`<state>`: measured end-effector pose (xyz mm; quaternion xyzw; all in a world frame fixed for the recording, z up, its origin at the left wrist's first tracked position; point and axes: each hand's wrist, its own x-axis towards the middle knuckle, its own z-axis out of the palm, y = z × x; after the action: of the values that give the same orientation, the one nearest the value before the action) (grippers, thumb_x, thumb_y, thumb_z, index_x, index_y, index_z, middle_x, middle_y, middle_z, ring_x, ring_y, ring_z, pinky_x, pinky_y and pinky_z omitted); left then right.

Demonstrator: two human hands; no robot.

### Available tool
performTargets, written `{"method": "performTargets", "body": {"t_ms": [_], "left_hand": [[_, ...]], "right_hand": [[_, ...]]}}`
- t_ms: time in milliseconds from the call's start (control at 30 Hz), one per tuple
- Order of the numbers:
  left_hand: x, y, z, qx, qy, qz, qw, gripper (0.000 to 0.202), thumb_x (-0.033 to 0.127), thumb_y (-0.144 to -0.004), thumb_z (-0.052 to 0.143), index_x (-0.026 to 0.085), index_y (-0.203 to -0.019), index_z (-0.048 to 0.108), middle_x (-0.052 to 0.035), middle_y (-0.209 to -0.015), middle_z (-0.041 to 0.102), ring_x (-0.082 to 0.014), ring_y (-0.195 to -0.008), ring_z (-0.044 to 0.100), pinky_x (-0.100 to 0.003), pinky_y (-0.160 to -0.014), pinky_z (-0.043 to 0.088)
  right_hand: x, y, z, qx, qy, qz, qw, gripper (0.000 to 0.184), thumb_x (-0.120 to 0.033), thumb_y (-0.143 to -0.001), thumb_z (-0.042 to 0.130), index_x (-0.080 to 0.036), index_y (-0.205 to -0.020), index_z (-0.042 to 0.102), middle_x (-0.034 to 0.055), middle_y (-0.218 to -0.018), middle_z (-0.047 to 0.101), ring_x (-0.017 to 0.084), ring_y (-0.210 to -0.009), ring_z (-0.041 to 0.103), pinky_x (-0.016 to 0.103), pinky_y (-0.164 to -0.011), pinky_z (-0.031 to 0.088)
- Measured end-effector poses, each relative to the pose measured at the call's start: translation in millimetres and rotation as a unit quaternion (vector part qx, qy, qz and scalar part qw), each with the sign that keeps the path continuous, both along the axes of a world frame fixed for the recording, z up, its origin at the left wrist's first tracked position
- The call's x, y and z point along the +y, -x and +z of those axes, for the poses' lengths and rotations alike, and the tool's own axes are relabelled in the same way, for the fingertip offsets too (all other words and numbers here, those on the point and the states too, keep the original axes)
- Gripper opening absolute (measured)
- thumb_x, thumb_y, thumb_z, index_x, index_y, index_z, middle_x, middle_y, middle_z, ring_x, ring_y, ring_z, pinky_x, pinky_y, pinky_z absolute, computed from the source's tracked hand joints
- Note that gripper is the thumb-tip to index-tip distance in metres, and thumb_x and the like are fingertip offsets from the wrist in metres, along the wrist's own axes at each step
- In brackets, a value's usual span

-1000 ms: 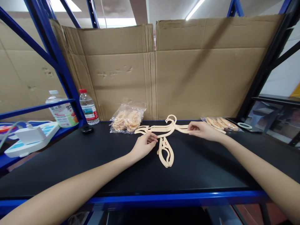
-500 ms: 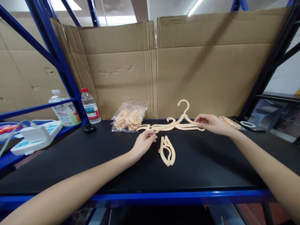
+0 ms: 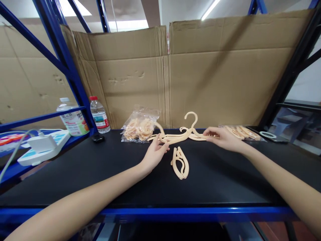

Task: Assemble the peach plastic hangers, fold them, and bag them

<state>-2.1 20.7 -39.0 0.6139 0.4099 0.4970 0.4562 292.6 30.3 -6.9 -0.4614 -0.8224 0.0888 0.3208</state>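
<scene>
A beige plastic folding hanger (image 3: 182, 135) is raised a little over the black shelf top (image 3: 100, 167), its hook (image 3: 191, 117) pointing up. My left hand (image 3: 154, 153) pinches the hanger's left arm, which bends upward near my fingers. My right hand (image 3: 220, 138) pinches its right arm. Under it lie other spread hangers, flat on the shelf. A folded beige hanger (image 3: 181, 163) lies just in front, between my hands.
A clear bag of folded hangers (image 3: 139, 128) sits at the back left, another bag (image 3: 239, 132) at the back right. Two bottles (image 3: 99, 115) stand by the blue post (image 3: 72, 77). Cardboard sheets (image 3: 200, 73) wall the back. A white device with a cable (image 3: 42, 147) lies far left.
The hanger was lifted off the pile with its hook up, then came down slightly. Its left arm now bends upward at my left fingers. My right hand moved slightly inward.
</scene>
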Motion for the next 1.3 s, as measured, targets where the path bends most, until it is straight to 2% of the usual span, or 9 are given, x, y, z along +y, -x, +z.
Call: {"method": "performTargets", "body": {"t_ms": [67,167,333,567,733,867,967,1100,1300], "left_hand": [[-0.7,0.8,-0.5,0.04,-0.054,-0.016,0.998,0.052,0.022,-0.077,0.063,0.018,-0.127,0.046,-0.0091,-0.119,0.058,-0.0165,-0.091,0.063,-0.031,-0.083,0.051],[-0.4,2.8,-0.3,0.092,-0.111,-0.03,0.989,0.044,0.023,-0.077,0.062,0.019,-0.12,0.056,-0.008,-0.119,0.059,-0.0197,-0.101,0.06,-0.029,-0.082,0.05],[3.9,5.6,3.6,0.031,-0.101,0.013,0.994,0.034,0.03,-0.075,0.064,0.013,-0.105,0.062,-0.0049,-0.086,0.065,-0.0128,-0.068,0.057,-0.023,-0.06,0.046],[2.7,2.8,10.1,-0.034,-0.077,0.056,0.995,0.026,0.033,-0.07,0.069,0.013,-0.086,0.063,-0.0014,-0.074,0.061,-0.0104,-0.062,0.054,-0.021,-0.056,0.045],[3.1,2.6,9.1,-0.062,-0.08,0.059,0.993,0.025,0.032,-0.069,0.07,0.013,-0.083,0.063,-0.0013,-0.075,0.062,-0.0097,-0.061,0.055,-0.021,-0.056,0.047],[4.8,3.6,7.7,-0.085,-0.065,0.068,0.992,0.025,0.03,-0.068,0.071,0.013,-0.084,0.062,-0.0007,-0.073,0.061,-0.0093,-0.061,0.056,-0.02,-0.057,0.048],[5.3,4.0,8.3,-0.102,-0.039,0.07,0.992,0.026,0.029,-0.069,0.071,0.011,-0.085,0.062,-0.0003,-0.071,0.06,-0.0082,-0.061,0.056,-0.02,-0.059,0.049],[5.0,4.2,11.2,-0.137,-0.009,0.076,0.988,0.03,0.028,-0.067,0.072,0.011,-0.089,0.06,-0.0005,-0.076,0.062,-0.0072,-0.063,0.057,-0.02,-0.063,0.05],[3.9,6.8,19.8,-0.174,-0.017,0.073,0.982,0.041,0.027,-0.066,0.074,0.015,-0.101,0.055,-0.0004,-0.082,0.062,-0.0104,-0.072,0.062,-0.021,-0.066,0.051]], "right_hand": [[-3.7,10.6,-4.4,0.013,-0.001,0.016,1.0,0.019,-0.036,-0.083,0.051,-0.02,-0.089,0.06,0.0058,-0.089,0.067,0.02,-0.079,0.061,0.034,-0.073,0.048],[-7.0,20.1,-8.4,0.033,-0.008,0.02,0.999,0.019,-0.034,-0.083,0.052,-0.021,-0.093,0.061,0.007,-0.095,0.068,0.021,-0.086,0.061,0.035,-0.078,0.05],[-2.4,12.0,-6.6,-0.058,-0.085,0.001,0.995,0.017,-0.027,-0.083,0.052,-0.021,-0.093,0.065,0.0073,-0.091,0.067,0.022,-0.084,0.06,0.036,-0.077,0.048],[-1.5,0.5,-5.2,-0.194,-0.175,-0.169,0.95,0.021,-0.026,-0.088,0.046,-0.02,-0.087,0.066,0.0101,-0.093,0.064,0.024,-0.08,0.057,0.036,-0.071,0.044],[-5.6,9.1,-10.4,-0.198,-0.197,-0.203,0.939,0.023,-0.026,-0.09,0.043,-0.02,-0.089,0.066,0.0117,-0.129,0.051,0.025,-0.087,0.06,0.039,-0.073,0.048],[-6.3,14.7,-11.2,-0.088,-0.21,-0.114,0.967,0.023,-0.02,-0.089,0.041,-0.021,-0.093,0.064,0.0122,-0.137,0.043,0.028,-0.103,0.058,0.046,-0.086,0.048],[-8.3,19.5,-8.9,0.017,-0.193,-0.03,0.981,0.022,-0.021,-0.089,0.043,-0.021,-0.102,0.06,0.0111,-0.123,0.056,0.024,-0.102,0.06,0.042,-0.089,0.049],[-10.1,23.0,-4.7,0.138,-0.079,0.009,0.987,0.026,-0.029,-0.084,0.057,-0.021,-0.108,0.058,0.0079,-0.105,0.065,0.021,-0.089,0.063,0.04,-0.086,0.052],[-5.0,15.2,-1.9,0.357,0.067,0.072,0.929,0.042,-0.033,-0.07,0.073,-0.02,-0.108,0.058,0.0097,-0.112,0.065,0.022,-0.098,0.063,0.039,-0.09,0.051]]}}
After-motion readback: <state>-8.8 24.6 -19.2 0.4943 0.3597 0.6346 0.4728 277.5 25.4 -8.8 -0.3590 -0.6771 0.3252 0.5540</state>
